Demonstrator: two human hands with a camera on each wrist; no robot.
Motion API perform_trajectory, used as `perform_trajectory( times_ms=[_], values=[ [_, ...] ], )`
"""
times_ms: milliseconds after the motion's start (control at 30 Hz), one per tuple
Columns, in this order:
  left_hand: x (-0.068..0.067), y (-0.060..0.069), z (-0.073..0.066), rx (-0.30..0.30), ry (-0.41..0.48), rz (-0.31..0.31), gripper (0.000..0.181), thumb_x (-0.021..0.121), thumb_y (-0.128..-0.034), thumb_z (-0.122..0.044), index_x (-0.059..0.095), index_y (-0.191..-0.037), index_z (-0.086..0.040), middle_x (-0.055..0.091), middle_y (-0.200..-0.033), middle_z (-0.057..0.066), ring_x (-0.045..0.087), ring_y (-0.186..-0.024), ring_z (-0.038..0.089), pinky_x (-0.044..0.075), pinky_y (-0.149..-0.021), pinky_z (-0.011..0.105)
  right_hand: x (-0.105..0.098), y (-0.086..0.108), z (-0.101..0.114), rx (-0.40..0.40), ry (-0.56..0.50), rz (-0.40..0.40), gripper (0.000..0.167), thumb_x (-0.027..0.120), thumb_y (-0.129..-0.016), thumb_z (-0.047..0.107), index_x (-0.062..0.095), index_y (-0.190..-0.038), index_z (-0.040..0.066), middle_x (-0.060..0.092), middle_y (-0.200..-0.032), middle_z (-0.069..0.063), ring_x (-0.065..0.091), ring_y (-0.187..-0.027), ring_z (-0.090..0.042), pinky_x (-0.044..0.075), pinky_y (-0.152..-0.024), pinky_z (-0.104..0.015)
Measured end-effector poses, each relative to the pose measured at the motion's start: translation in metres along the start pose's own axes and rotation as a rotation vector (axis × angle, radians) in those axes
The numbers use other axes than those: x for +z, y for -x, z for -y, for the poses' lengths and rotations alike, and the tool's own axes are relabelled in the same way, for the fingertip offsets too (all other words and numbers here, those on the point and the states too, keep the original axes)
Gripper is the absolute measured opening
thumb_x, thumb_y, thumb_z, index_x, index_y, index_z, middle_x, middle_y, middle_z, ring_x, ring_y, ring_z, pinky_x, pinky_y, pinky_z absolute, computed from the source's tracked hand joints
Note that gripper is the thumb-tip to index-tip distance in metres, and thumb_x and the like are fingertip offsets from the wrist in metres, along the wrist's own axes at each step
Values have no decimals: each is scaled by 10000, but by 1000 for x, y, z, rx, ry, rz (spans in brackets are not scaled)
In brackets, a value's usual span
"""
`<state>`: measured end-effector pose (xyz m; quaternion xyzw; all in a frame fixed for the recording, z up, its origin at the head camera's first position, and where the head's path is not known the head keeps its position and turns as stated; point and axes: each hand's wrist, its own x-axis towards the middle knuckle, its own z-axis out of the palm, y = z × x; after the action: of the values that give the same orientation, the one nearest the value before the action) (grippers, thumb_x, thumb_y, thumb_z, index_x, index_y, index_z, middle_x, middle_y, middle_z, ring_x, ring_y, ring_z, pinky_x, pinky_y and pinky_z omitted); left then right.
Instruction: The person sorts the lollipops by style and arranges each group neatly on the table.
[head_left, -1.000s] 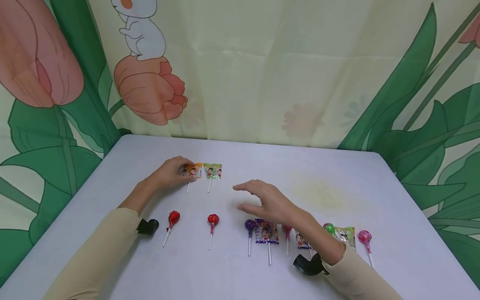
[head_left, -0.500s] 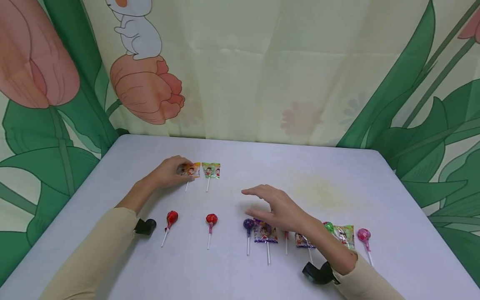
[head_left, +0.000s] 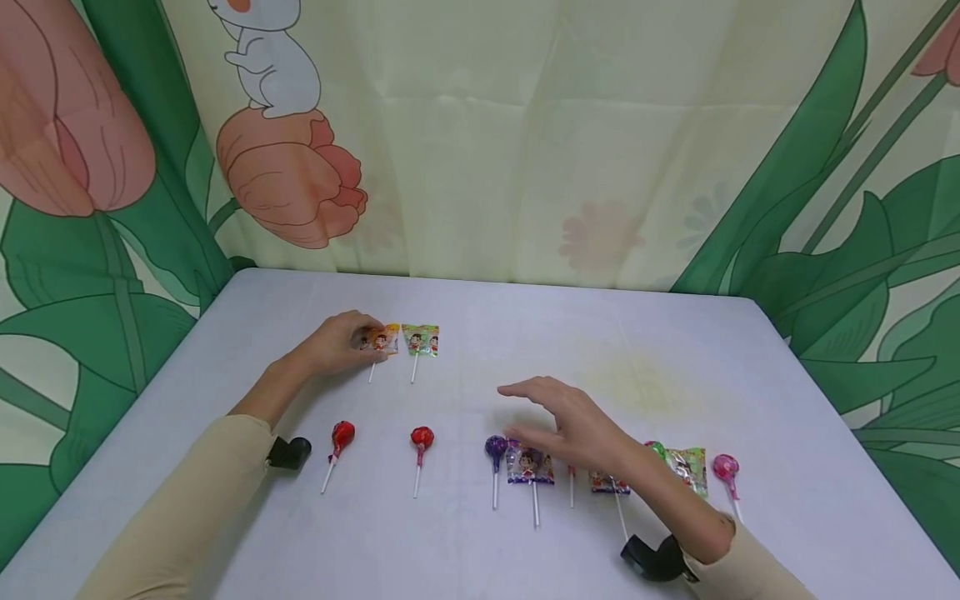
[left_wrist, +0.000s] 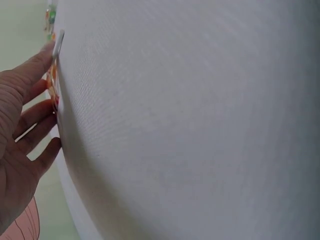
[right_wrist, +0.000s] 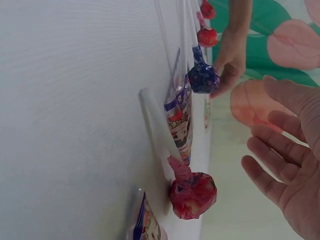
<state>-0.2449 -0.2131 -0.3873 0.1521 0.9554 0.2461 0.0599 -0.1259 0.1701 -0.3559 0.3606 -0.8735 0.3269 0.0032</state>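
At the far left of the table, my left hand point(head_left: 340, 343) pinches a lollipop in an orange flat wrapper point(head_left: 386, 339) between thumb and fingers; its white stick points toward me. A green-wrapped lollipop point(head_left: 422, 340) lies just right of it. My right hand point(head_left: 573, 421) hovers with fingers spread and nothing in it. Beneath and beside that hand are a round purple lollipop point(head_left: 496, 447), a purple flat-wrapped lollipop point(head_left: 528, 463) and a round pink-red lollipop point(right_wrist: 194, 195), the last mostly hidden by the hand in the head view.
Two round red lollipops, one at left point(head_left: 342, 433) and one nearer the middle point(head_left: 422, 437), lie on the white tablecloth point(head_left: 262, 533). Beyond the right forearm are a green flat-wrapped lollipop point(head_left: 687, 468) and a pink lollipop point(head_left: 726, 468). A printed curtain point(head_left: 480, 167) hangs behind.
My right hand has drawn back toward me and to the right, over the purple lollipops. The left hand keeps its hold on the orange-wrapped lollipop in the same place.
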Motion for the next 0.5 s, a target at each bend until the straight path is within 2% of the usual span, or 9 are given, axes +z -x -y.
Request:
perform_trajectory(
  times_ms=[267,433,500],
  values=[
    [0,2,-1,-16,6,6,563,789,-912,-237,588,-1379,7,564,-1391,230,489,-1319,400,377,-1147,572,0,10,-1,36,22,19,529,786,-920,278,614,-1411,179,639,-1364,28,588,-1274,-188,519,-1022,-455],
    [-1,2,0,-16,9,13,571,788,-915,-243,583,-1384,10,562,-1385,233,482,-1323,403,373,-1148,577,0,16,-3,40,3,28,542,789,-917,252,603,-1413,137,637,-1361,-31,617,-1200,-258,595,-796,-330],
    [-1,1,0,-5,12,13,571,791,-913,-247,586,-1377,15,569,-1370,235,488,-1313,406,374,-1144,580,0,19,-3,42,11,29,539,789,-916,255,605,-1408,133,638,-1363,-31,615,-1209,-266,599,-807,-347]
  ],
)
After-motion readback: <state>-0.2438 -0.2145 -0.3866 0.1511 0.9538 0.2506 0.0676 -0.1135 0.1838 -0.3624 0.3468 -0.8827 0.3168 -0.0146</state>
